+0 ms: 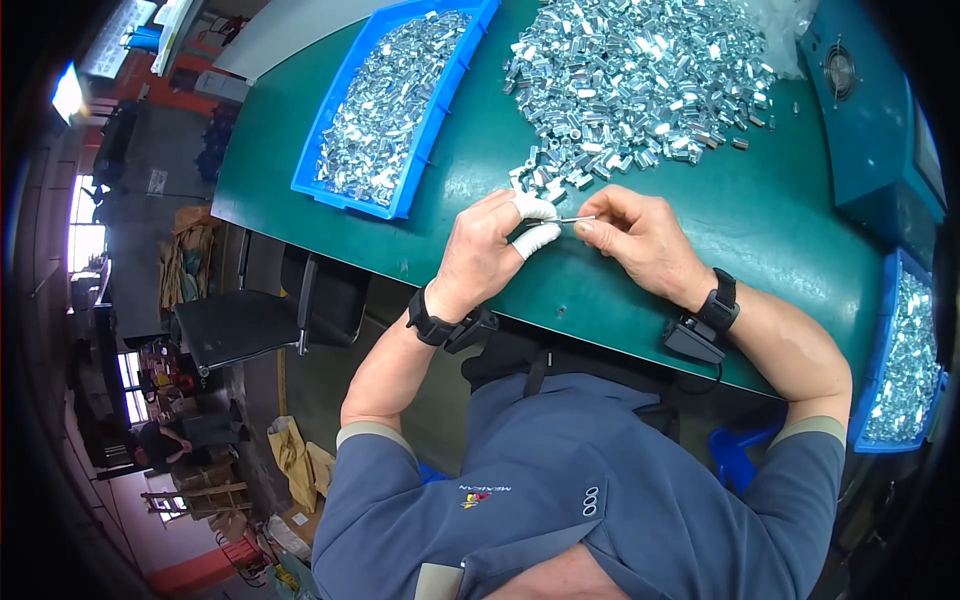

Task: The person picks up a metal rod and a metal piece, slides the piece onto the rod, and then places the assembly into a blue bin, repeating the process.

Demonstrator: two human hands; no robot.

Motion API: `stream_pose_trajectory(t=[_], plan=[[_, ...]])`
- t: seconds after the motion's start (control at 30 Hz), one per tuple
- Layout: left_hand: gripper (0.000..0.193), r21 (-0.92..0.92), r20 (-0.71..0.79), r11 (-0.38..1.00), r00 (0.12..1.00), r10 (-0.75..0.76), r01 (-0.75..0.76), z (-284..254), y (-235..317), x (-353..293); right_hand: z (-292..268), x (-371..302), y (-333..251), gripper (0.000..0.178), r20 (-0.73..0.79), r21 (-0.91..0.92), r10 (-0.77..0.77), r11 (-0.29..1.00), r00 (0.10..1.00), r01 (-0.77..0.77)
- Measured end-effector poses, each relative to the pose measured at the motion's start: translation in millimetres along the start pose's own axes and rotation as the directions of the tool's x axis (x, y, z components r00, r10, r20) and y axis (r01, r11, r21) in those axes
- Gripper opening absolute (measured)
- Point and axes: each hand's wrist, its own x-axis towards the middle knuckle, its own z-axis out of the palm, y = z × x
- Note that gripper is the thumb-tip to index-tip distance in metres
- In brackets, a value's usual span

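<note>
My left hand [483, 248] has white finger covers on its thumb and forefinger, which pinch one end of a thin metal rod [573, 219]. The other end is between the closed thumb and fingers of my right hand [648, 243]. Whether a small metal piece sits on the rod inside my left fingertips is hidden. Both hands are above the near part of the green table [465, 215]. Just beyond my fingertips, the near tip of a large heap of short silvery metal pieces [640, 85] spreads over the table; several look hexagonal with a hole through them.
A blue tray [412, 185] of similar metal pieces lies to the left, another blue tray [868, 400] at the far right. A teal machine [870, 130] with a fan grille stands at the right back, beside a clear plastic bag [785, 35]. A black chair [245, 325] is left of the table.
</note>
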Motion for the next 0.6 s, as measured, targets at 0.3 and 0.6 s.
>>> stream_pose_trajectory(t=[0.3, 0.6], plan=[[0.017, 0.021, -0.059, 0.999, 0.997, 0.050, -0.049, 9.5, 4.5, -3.6, -7.8, -1.2, -2.7, 0.028, 0.089, -0.119, 0.066, 0.991, 0.994, -0.055], [0.016, 0.143, -0.221, 0.981, 0.970, -0.096, 0.130, -51.0, -41.0, -5.6, -3.8, 3.6, -2.8, 0.045, 0.009, -0.041, 0.127, 0.991, 0.992, -0.127]])
